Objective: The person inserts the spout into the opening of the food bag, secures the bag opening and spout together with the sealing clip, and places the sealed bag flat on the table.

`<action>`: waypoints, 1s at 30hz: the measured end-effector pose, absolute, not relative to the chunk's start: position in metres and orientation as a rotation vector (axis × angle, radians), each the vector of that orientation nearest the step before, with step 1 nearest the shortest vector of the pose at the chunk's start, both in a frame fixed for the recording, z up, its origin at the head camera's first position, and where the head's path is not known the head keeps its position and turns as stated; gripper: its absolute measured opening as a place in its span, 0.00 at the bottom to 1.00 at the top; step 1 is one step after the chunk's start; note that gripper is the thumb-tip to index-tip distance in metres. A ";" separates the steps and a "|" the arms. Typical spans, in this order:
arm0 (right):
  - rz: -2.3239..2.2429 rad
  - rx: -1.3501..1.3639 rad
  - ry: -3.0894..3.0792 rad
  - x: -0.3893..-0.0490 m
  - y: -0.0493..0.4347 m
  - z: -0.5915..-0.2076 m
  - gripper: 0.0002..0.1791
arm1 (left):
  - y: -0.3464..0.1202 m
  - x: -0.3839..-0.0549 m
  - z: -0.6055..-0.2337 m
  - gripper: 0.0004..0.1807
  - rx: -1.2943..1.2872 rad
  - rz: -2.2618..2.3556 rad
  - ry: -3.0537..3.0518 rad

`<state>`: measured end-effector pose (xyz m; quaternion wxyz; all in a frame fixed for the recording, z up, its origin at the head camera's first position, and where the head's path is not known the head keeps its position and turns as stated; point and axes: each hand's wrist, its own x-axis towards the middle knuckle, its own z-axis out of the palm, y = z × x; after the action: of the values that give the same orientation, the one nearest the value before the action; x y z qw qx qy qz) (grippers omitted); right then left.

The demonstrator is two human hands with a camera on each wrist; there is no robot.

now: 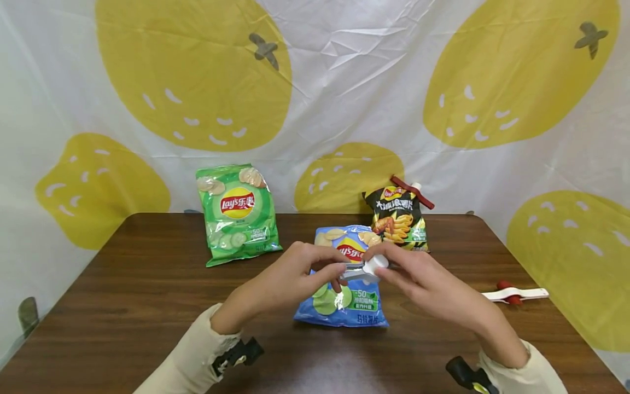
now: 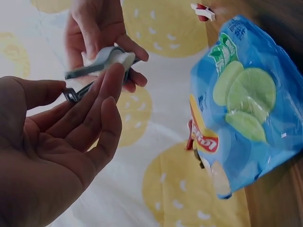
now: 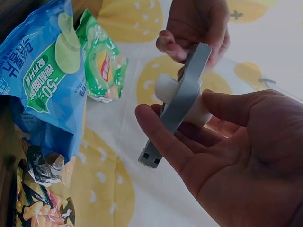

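Above the blue chip bag (image 1: 339, 303), both hands hold a grey bag clip (image 3: 182, 101) with a white cap (image 1: 376, 264). My left hand (image 1: 290, 273) has its thumb and fingers at one end of the clip. In the left wrist view the clip's two arms stand apart, the thumb of the left hand (image 2: 66, 137) touching the looped tip of one. My right hand (image 1: 428, 279) pinches the other end by the white cap. Thumb and fingers of the right hand (image 3: 246, 146) curl round that part in the right wrist view. The bag stands upright behind the hands.
A green chip bag (image 1: 238, 219) leans at the back left of the brown table (image 1: 138, 295). At the back right stands a black chip bag (image 1: 394, 210), a dark red clip (image 1: 412, 191) across its top. A white-and-red clip (image 1: 531, 294) lies near the right edge.
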<state>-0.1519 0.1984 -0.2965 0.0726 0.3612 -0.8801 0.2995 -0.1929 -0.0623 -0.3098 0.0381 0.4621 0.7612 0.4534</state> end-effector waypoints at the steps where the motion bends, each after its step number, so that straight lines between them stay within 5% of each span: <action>1: 0.896 1.093 -2.647 -0.152 0.199 -0.297 0.12 | -0.062 -0.193 -0.310 0.11 1.424 1.380 2.359; 30: 0.592 0.759 -2.549 -0.144 0.185 -0.297 0.09 | -0.054 -0.193 -0.325 0.02 1.554 0.947 3.014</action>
<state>-0.1441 0.1854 -0.2965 0.2071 0.2727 -0.9152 0.2125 -0.1933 -0.0544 -0.3252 -0.1883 0.4334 0.8407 0.2643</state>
